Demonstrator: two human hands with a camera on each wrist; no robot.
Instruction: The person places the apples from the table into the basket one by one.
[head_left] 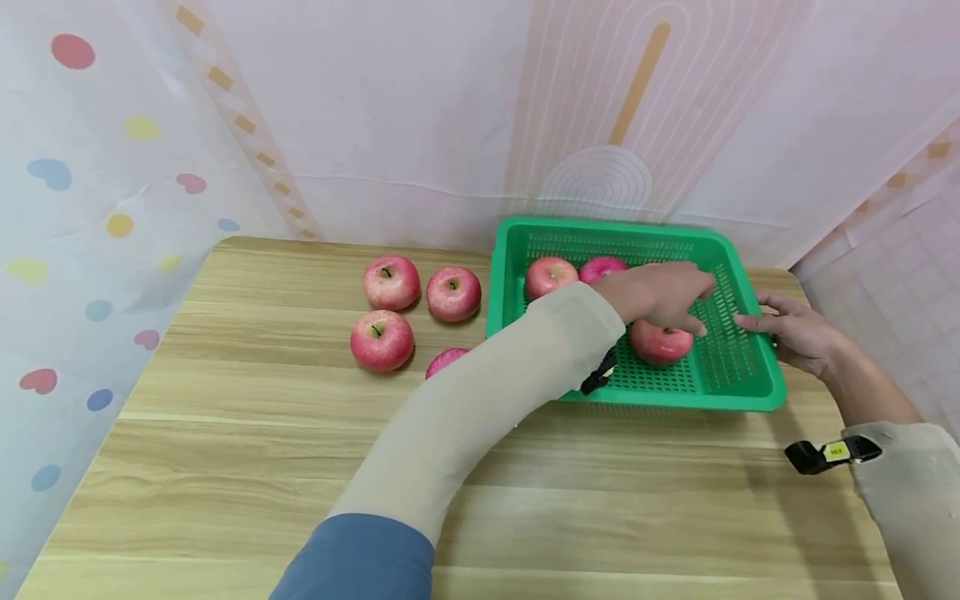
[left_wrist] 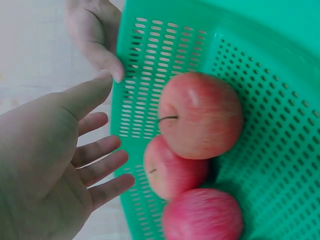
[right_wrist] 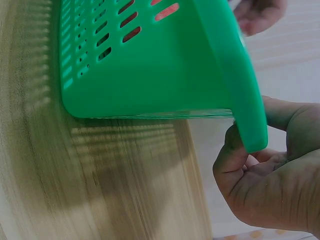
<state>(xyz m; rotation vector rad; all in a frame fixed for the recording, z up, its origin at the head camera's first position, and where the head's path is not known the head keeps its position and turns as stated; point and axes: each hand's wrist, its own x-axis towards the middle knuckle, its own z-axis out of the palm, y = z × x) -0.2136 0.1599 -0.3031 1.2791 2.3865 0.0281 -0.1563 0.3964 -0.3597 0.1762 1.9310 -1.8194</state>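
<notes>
A green plastic basket [head_left: 720, 402] with slotted walls stands on the table and holds several red apples. My left hand [head_left: 663, 292] is over the basket, above an apple [head_left: 662, 343], and holds nothing. In the left wrist view the left hand [left_wrist: 55, 155] has its fingers spread and straight beside the basket wall, apart from the apples [left_wrist: 202, 115]. My right hand [head_left: 802, 333] holds the basket's right rim. The right wrist view shows the right hand [right_wrist: 275, 175] with its thumb and curled fingers around the green rim [right_wrist: 245, 105].
Several apples lie on the wooden table [head_left: 247, 467] left of the basket, among them one apple [head_left: 382, 341] nearest the left edge. Another apple [head_left: 447, 360] is partly hidden by my left sleeve. A patterned cloth [head_left: 390, 108] hangs behind the table.
</notes>
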